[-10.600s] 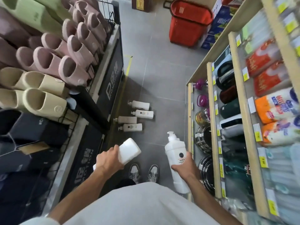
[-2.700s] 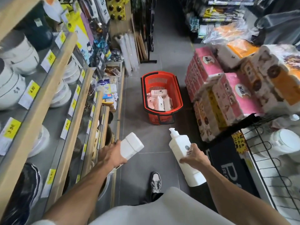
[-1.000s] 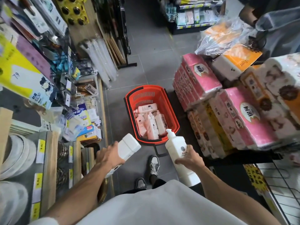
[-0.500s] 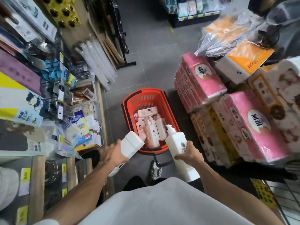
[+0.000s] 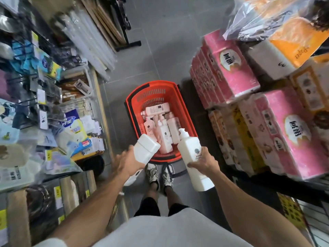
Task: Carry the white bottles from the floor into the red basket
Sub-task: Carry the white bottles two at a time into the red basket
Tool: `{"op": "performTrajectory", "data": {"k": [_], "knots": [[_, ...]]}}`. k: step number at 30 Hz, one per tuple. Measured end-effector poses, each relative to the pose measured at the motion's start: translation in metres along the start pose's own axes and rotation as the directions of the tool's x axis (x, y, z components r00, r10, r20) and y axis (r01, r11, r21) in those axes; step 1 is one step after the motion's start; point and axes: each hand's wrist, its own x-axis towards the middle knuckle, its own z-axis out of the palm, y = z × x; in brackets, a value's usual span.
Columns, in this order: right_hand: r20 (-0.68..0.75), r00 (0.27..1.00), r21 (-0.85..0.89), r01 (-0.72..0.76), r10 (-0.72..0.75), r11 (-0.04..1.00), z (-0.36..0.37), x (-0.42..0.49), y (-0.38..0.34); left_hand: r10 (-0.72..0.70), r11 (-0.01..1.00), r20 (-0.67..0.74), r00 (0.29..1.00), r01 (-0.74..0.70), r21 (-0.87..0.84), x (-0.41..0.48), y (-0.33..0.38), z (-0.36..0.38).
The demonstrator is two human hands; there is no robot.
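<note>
White bottles were in both hands and not yet in the red basket point(image 5: 153, 93). The left hand point(image 5: 126, 164) was wrapped round the lower part of a square-shouldered bottle point(image 5: 146, 148) pointing flat end forward, and the right hand point(image 5: 204, 162) clasped a pump bottle point(image 5: 191, 150) about its middle, nozzle toward the basket. Half a second before, the basket had lain a little further ahead. Now it lay straight below the hands, and both held bottles crossed its near rim in the head view — one at the near-left corner, the other at the near-right. How high they were above the rim could not be told. Both grasps looked unchanged, though the left hand was blurred. The basket stood on the grey floor point(image 5: 151, 50) with the same cluster of bottles point(image 5: 160, 122) lying inside, tinted pink by its walls. Both shoes point(image 5: 160, 173) had come up just behind the near rim, where only one had shown before. Pink tissue packs point(image 5: 229, 68) were stacked close on the right — a crowded shelf point(image 5: 71, 122) of packets ran along the left.
</note>
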Motion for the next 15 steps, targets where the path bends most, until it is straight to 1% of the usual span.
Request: {"op": "performTrajectory", "data": {"k": [2,6,12,15], "knots": [[-0.004,1.000,-0.012,0.003,-0.003,1.000,0.002,0.016,-0.009,-0.031,0.998,-0.018,0.999,0.030,-0.057,0.019,0.004,0.006],[0.000,1.000,0.006,0.024,-0.024,1.000,0.008,0.051,-0.030,-0.103,0.952,-0.013,0.995,0.095,-0.291,0.057,0.018,0.018],[-0.016,0.999,0.066,0.044,-0.043,0.997,0.016,0.110,-0.063,-0.165,0.909,-0.006,0.986,0.150,-0.388,0.118,0.046,0.033],[-0.025,0.998,0.110,0.057,-0.054,0.992,0.024,0.144,-0.077,-0.209,0.887,0.024,0.978,0.200,-0.417,0.152,0.053,0.043]]}}
